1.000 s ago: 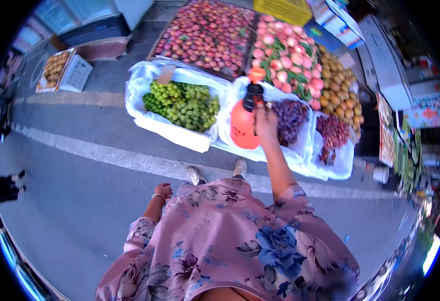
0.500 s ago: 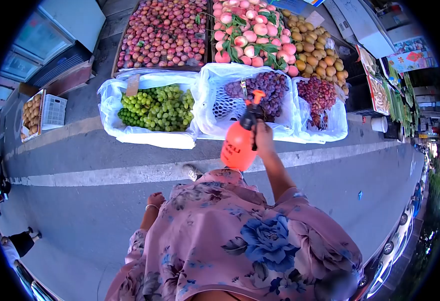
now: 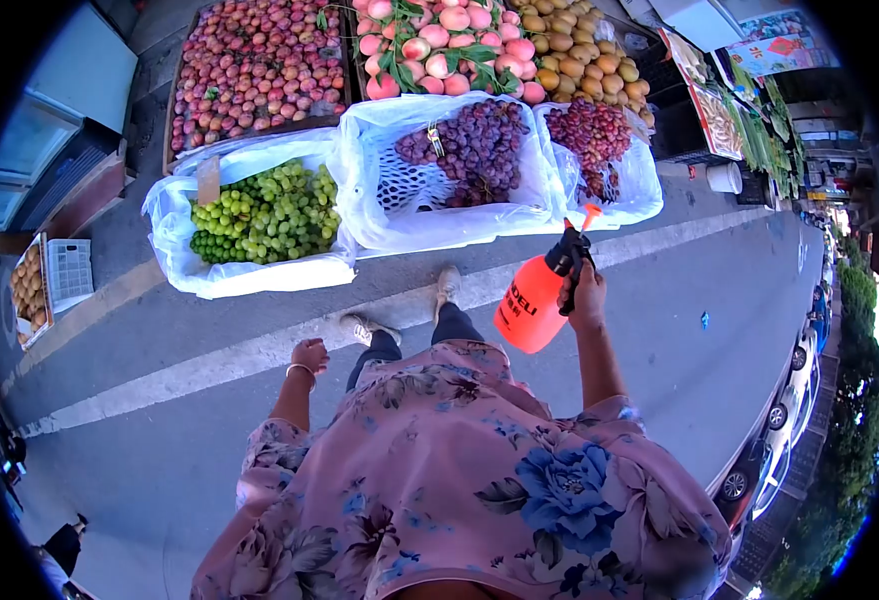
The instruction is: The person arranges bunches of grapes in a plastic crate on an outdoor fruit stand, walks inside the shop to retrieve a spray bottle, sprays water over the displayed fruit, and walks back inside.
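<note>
My right hand (image 3: 587,298) is wrapped round the black handle of an orange-red pump spray bottle (image 3: 531,308), which tilts over the pavement in front of the rightmost crate. Its orange nozzle tip overlaps the front edge of that crate in view. My left hand (image 3: 309,356), with a bracelet at the wrist, hangs low at my left with its fingers loosely curled and nothing visible in them. Beyond my hands, lined crates hold green grapes (image 3: 264,215), dark purple grapes (image 3: 484,150) and red grapes (image 3: 589,140). A patterned liner (image 3: 404,185) shows beside the purple grapes.
Behind the grapes lie plums (image 3: 259,75), peaches (image 3: 449,45) and brown fruit (image 3: 584,55). A small box of brown fruit (image 3: 29,290) stands at left beside a white plastic crate (image 3: 69,270). A white bucket (image 3: 724,178) is at right, and cars (image 3: 779,415) line the road.
My right hand has brought the spray bottle away from the purple grapes, right and down over the pavement. The view has shifted, and both my feet now show.
</note>
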A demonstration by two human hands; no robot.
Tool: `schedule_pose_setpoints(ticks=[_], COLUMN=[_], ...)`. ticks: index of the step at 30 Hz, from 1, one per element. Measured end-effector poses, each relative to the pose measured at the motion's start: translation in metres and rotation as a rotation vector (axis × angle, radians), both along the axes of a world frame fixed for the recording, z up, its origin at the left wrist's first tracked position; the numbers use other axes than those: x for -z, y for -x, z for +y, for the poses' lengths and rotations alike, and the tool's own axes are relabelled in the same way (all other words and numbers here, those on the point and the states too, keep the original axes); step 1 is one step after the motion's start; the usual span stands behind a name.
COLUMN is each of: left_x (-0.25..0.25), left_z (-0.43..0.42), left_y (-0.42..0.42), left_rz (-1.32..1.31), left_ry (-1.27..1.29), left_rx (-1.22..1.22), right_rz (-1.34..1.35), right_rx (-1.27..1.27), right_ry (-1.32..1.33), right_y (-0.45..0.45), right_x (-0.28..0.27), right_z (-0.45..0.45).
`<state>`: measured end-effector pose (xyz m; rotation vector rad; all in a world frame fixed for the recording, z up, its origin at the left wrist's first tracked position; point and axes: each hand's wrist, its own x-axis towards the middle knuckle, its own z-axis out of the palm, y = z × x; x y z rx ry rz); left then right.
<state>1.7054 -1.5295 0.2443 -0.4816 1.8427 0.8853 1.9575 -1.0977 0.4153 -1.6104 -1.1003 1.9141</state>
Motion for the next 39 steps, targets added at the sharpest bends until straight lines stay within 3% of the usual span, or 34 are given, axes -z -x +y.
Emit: schedule_pose_setpoints(ticks=[2,4,9,14,19,24,26,28,30,32,36,39], left_x=[-0.009,-0.011,-0.020,0.023,0.024,0.013,-0.018,-0.007,-0.001,0.000,-0.003,-0.006], left_z=[0.010,0.014,0.007,-0.015,0.023,0.056,0.105,0.134,0.157,0.169,0.194,0.203], left_y=[0.001,-0.009,-0.043,-0.101,-0.147,-0.121,-0.137,-0.172,-0.191,-0.200,-0.216,-0.226], left_rz=[0.013,0.025,0.039,-0.068,0.113,0.129,0.068,0.049,0.047,0.079,0.215,0.229], left_ry=[-0.007,-0.015,0.020,-0.019,-0.010,-0.065,0.011,0.003,-0.022,-0.050,0.005,0.025], left_rx=[0.003,0.007,-0.064,-0.112,0.144,0.111,0.060,0.017,0.039,0.073,0.361,0.294], right_rz=[0.009,-0.079,-0.057,0.032,0.134,0.119,0.146,0.173,0.072,0.065,0.109,0.099], right_rx=[-0.033,-0.259,-0.143,-0.211,0.103,0.256,0.293,0.330,0.101,0.083,0.300,0.046], right_ry=[0.003,0.034,0.010,-0.017,-0.135,-0.209,-0.226,-0.243,-0.241,-0.269,-0.213,-0.221], right_y=[-0.005,-0.009,-0.014,-0.039,-0.094,-0.101,-0.128,-0.171,-0.199,-0.207,-0.233,-0.243], right_x=[0.002,0.004,0.031,0.026,0.036,0.039,0.046,0.047,0.042,0.040,0.059,0.060], right_z=[-0.005,-0.001,0.023,0.073,0.123,0.144,0.166,0.188,0.202,0.203,0.205,0.195])
